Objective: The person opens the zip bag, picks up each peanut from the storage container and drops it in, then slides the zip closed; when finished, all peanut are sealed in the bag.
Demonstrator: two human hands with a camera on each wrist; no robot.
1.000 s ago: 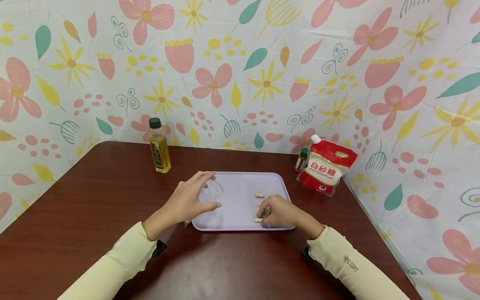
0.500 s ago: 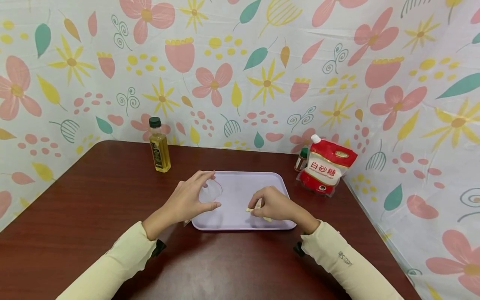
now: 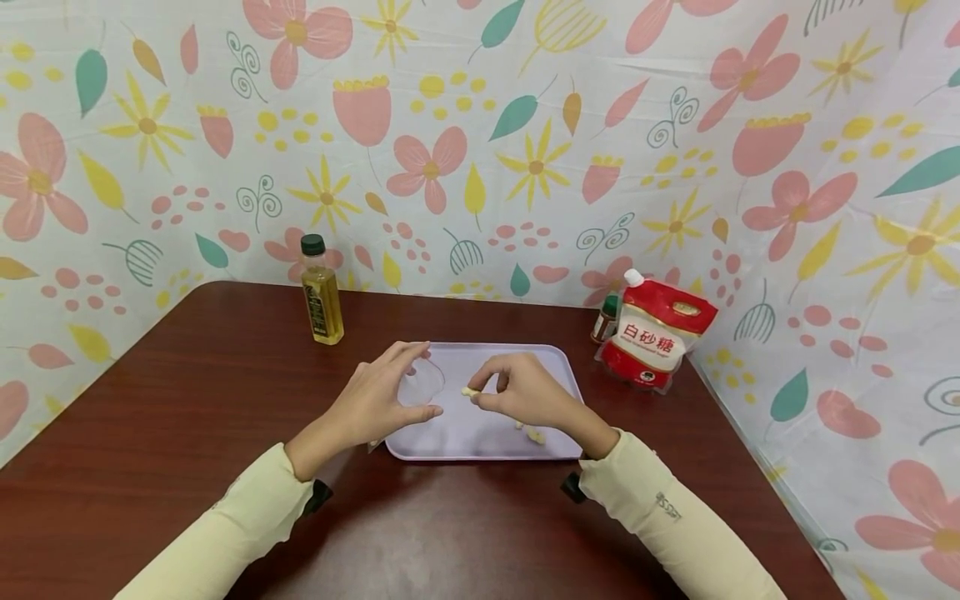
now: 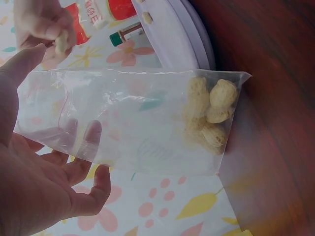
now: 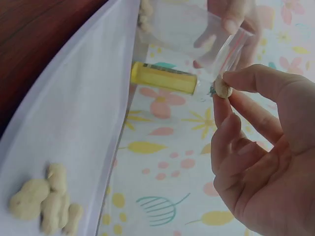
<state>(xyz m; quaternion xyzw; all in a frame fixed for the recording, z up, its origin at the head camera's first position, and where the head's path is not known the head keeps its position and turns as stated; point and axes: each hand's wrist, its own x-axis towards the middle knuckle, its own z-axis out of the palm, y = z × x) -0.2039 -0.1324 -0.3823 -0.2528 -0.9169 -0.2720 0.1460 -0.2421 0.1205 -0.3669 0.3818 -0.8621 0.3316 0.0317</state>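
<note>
My left hand (image 3: 378, 396) holds a clear plastic zip bag (image 4: 133, 108) near its mouth, thumb and fingers spread around the opening. Several peanuts in the shell (image 4: 211, 105) lie at the bottom of the bag. My right hand (image 3: 528, 396) pinches one peanut (image 5: 224, 87) between thumb and fingertips, close to the bag's mouth and above the lilac tray (image 3: 468, 446). More peanuts (image 5: 51, 204) lie in a small cluster on the tray, below the right hand in the head view.
A bottle of yellow oil (image 3: 323, 304) stands at the back left of the brown table (image 3: 187, 392). At the back right are a red and white sugar pouch (image 3: 651, 335) and a small green-capped jar (image 3: 604, 319). A flower-patterned cloth (image 3: 480, 167) hangs behind the table.
My right hand has picked a peanut off the tray and moved left and upward toward the bag with it. The left hand has stayed in place with the bag.
</note>
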